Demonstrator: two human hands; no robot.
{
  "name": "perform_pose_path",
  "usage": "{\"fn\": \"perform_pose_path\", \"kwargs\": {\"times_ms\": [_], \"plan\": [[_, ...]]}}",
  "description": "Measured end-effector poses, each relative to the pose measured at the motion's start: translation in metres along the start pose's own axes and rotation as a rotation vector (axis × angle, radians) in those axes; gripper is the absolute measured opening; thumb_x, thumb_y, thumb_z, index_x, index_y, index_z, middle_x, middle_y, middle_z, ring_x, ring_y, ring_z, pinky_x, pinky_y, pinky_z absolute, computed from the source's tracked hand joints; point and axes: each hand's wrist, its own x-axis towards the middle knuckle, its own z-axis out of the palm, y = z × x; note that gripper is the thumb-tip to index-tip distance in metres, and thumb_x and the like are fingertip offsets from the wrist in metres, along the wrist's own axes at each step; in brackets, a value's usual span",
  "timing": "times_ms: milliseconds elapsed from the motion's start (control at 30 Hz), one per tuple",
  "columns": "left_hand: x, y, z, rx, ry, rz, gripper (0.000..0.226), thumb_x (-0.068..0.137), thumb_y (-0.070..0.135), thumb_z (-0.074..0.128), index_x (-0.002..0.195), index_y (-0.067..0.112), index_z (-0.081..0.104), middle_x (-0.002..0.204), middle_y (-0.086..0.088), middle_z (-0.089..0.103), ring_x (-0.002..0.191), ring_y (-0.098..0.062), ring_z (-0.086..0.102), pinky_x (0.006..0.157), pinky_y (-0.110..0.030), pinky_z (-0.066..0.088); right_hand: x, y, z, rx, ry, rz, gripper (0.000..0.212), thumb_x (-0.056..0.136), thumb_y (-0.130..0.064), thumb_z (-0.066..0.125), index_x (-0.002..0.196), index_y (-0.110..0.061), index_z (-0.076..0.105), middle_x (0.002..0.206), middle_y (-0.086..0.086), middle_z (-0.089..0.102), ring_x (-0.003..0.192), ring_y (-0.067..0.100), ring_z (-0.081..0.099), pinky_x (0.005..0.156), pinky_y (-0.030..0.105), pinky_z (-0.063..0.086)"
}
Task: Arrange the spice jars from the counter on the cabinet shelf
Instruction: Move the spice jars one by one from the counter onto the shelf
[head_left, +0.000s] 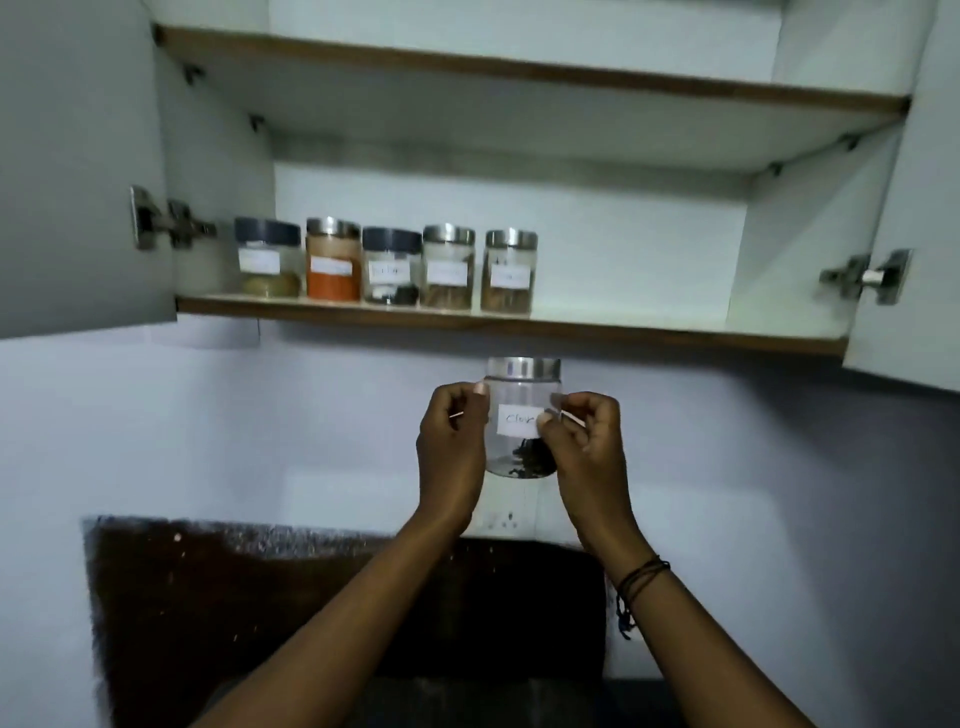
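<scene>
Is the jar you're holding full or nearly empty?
Nearly empty: the held jar is mostly clear, with only a little dark spice at its bottom.

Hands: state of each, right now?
Left hand: grips the jar on its left side.
Right hand: grips the same jar, thumb on its label.
</scene>
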Motion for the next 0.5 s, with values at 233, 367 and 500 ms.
{"fn": "perform_pose_path", "kwargs": {"times_ms": [233, 367, 500], "plan": [[0.043, 0.064, 0.035, 0.026, -0.056, 0.260, 0.017, 0.098, 0.023, 0.058, 0.110, 0.029, 0.068, 0.103, 0.014, 0.069, 0.094, 0.007, 0.064, 0.074, -0.007, 0.049, 0.060, -0.051, 0.005, -0.051, 0.212, -0.195, 0.014, 0.090, -0.034, 0.064, 0.098, -0.026, 0.056, 0.093, -0.011, 0.064, 0.081, -0.004, 0.061, 0.065, 0.009, 0.047], [0.070, 0.075, 0.057, 0.044, -0.066, 0.290, 0.024, 0.096, 0.020, 0.058, 0.118, 0.018, 0.067, 0.102, 0.013, 0.070, 0.089, 0.011, 0.063, 0.070, -0.001, 0.046, 0.091, -0.060, -0.002, -0.156, 0.233, -0.241, 0.019, 0.091, -0.028, 0.062, 0.109, -0.023, 0.056, 0.092, -0.017, 0.062, 0.082, -0.003, 0.061, 0.062, 0.007, 0.046], [0.100, 0.082, 0.083, 0.064, -0.097, 0.242, 0.027, 0.092, 0.014, 0.058, 0.118, 0.017, 0.066, 0.104, 0.010, 0.069, 0.096, -0.002, 0.065, 0.079, -0.013, 0.049, 0.130, -0.066, -0.007, -0.286, 0.197, -0.224, 0.031, 0.090, -0.021, 0.058, 0.121, -0.019, 0.055, 0.116, -0.003, 0.064, 0.101, 0.015, 0.063, 0.082, 0.030, 0.053]]}}
